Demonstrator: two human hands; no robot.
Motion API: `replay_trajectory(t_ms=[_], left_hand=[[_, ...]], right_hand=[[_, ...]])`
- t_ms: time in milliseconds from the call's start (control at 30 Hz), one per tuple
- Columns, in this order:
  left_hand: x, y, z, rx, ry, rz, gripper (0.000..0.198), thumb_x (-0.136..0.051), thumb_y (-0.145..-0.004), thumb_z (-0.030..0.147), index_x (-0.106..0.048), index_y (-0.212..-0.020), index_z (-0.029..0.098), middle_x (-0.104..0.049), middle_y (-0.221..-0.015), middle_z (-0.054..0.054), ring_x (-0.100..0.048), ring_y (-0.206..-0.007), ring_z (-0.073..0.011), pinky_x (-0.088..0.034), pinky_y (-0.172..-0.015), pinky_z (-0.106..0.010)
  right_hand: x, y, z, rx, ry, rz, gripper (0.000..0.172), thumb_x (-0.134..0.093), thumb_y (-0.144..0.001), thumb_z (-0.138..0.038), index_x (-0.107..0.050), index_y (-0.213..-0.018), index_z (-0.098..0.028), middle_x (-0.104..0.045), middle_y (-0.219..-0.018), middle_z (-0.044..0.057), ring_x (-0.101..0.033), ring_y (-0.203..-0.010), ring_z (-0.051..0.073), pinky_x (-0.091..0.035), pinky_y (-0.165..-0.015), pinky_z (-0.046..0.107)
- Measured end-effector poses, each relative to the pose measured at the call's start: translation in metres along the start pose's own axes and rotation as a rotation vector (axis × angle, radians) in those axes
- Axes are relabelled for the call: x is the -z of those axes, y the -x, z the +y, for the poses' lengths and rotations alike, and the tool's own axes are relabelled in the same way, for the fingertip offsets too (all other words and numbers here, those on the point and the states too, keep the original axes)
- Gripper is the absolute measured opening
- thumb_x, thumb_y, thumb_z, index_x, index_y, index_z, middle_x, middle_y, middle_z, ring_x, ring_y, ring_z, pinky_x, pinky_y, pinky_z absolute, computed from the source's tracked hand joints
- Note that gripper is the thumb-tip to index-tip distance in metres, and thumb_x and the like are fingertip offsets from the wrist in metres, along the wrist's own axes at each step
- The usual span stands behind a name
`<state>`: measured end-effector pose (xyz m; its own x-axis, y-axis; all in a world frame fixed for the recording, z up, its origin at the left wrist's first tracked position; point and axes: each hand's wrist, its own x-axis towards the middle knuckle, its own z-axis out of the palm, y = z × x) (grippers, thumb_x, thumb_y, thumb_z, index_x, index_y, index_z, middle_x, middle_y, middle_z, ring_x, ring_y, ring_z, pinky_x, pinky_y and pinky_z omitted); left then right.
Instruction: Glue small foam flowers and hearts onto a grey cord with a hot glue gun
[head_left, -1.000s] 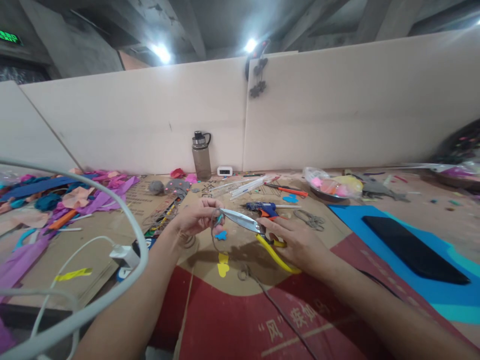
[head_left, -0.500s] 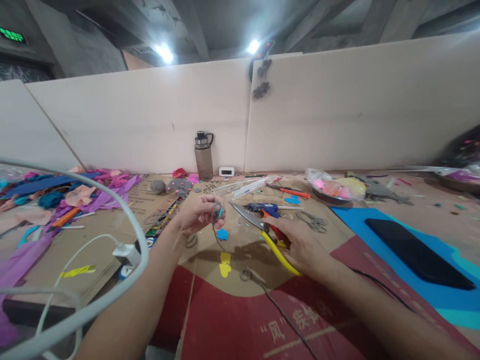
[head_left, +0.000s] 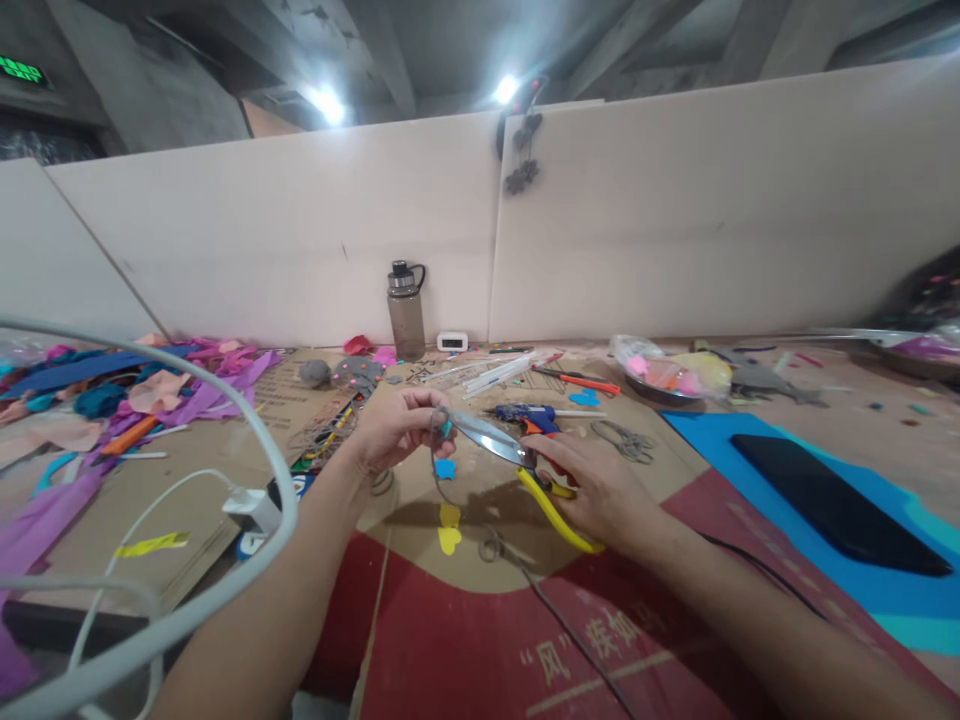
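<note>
My left hand (head_left: 401, 428) is closed in a pinch on a grey cord (head_left: 435, 462), with a small grey and blue piece (head_left: 445, 428) at the fingertips. The cord hangs down from the fingers. In my right hand (head_left: 581, 475) is a pair of scissors (head_left: 491, 440) with yellow handles, its blade tips touching or very near the small piece. A blue cutout (head_left: 445, 468) and a yellow cutout (head_left: 450, 530) lie on the cardboard below. A coil of grey cord (head_left: 491, 546) rests nearer to me.
Behind the scissors lies a blue glue gun (head_left: 525, 414). A bottle (head_left: 406, 315) stands by the white partition. At the right a black phone (head_left: 832, 505) rests on blue sheets. Coloured scraps (head_left: 157, 390) fill the left side, and a thick white tube (head_left: 281, 480) arcs across the foreground.
The scissors have moved slightly left and their tips now meet the piece in my left hand. Their blades look more closed together. My left hand has barely moved.
</note>
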<state>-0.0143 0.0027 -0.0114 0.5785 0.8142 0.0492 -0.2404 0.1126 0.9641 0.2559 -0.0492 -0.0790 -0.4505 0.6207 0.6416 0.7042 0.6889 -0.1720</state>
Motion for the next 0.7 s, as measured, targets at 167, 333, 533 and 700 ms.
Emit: replay_trajectory(t_ms=[167, 333, 533, 700], left_hand=[[-0.0032, 0.0007, 0.0017, 0.006, -0.044, 0.037, 0.031, -0.081, -0.062, 0.029, -0.060, -0.075, 0.010, -0.068, -0.061, -0.007, -0.065, -0.051, -0.0174, -0.048, -0.048, -0.024], [-0.0039, 0.0009, 0.0021, 0.013, -0.048, 0.047, 0.031, -0.081, -0.061, 0.029, -0.060, -0.074, 0.011, -0.067, -0.060, -0.007, -0.064, -0.050, -0.0171, -0.049, -0.049, -0.024], [-0.0007, 0.0002, 0.0007, 0.027, -0.045, 0.030, 0.029, -0.080, -0.063, 0.027, -0.060, -0.075, 0.011, -0.068, -0.061, -0.007, -0.065, -0.051, -0.0170, -0.049, -0.050, -0.024], [0.0003, 0.0002, 0.0016, 0.039, -0.061, 0.020, 0.028, -0.080, -0.063, 0.026, -0.060, -0.075, 0.010, -0.068, -0.062, -0.007, -0.065, -0.052, -0.0171, -0.048, -0.049, -0.023]], right_hand=[[0.0003, -0.0004, -0.0011, -0.008, 0.002, 0.017, 0.042, -0.055, -0.081, -0.017, -0.052, -0.122, -0.026, -0.066, -0.099, 0.005, -0.062, -0.084, 0.019, -0.048, -0.072, 0.030], [0.0010, -0.0006, 0.0002, 0.011, 0.029, 0.014, 0.043, -0.055, -0.081, -0.016, -0.052, -0.123, -0.025, -0.066, -0.097, 0.005, -0.062, -0.081, 0.019, -0.047, -0.071, 0.030], [0.0032, -0.0008, 0.0003, 0.017, 0.068, -0.002, 0.042, -0.055, -0.081, -0.016, -0.055, -0.122, -0.024, -0.067, -0.091, 0.005, -0.061, -0.072, 0.016, -0.046, -0.064, 0.028], [0.0060, -0.0021, -0.0003, 0.012, 0.057, -0.020, 0.037, -0.055, -0.085, -0.021, -0.056, -0.122, -0.023, -0.068, -0.101, 0.007, -0.063, -0.078, 0.017, -0.046, -0.065, 0.027]])
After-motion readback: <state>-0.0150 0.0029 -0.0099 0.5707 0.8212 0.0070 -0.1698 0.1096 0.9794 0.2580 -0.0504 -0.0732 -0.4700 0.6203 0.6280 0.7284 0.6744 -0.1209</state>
